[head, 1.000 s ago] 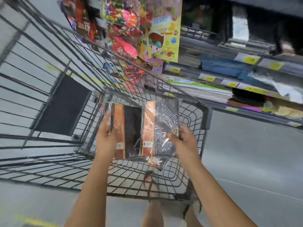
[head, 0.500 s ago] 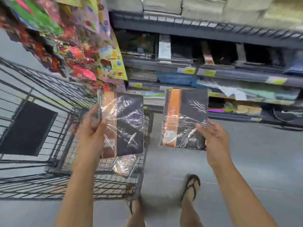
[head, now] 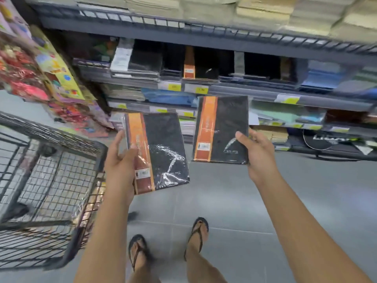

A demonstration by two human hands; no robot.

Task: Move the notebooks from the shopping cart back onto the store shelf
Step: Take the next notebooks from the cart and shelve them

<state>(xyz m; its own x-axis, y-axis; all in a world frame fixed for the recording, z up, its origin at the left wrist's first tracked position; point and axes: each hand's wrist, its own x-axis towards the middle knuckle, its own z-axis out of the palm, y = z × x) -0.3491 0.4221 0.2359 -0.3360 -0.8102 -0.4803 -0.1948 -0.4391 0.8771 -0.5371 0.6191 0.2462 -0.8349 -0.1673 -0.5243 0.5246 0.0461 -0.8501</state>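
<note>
My left hand [head: 120, 162] grips a black notebook with an orange spine band [head: 163, 152], wrapped in clear plastic, by its left edge. My right hand [head: 258, 154] holds a second, matching notebook [head: 222, 127] by its right edge, a little higher and nearer the shelf. Both notebooks are out of the wire shopping cart [head: 61, 152], which stands at my left. The store shelf [head: 224, 88] is straight ahead, with like black notebooks [head: 202, 64] stacked on its middle tier. Another wrapped notebook [head: 92, 201] shows against the cart's right wall.
Colourful toy packs [head: 47, 72] hang at the left beside the shelf. Lower tiers carry blue, green and brown stationery with yellow price tags [head: 201, 90]. Stacked paper fills the top tier. My feet in flip-flops [head: 197, 231] stand on the grey tiled floor.
Both hands have lifted the two notebooks out of the cart and swung them right, toward the shelf. The view has turned from the cart to face the shelf.
</note>
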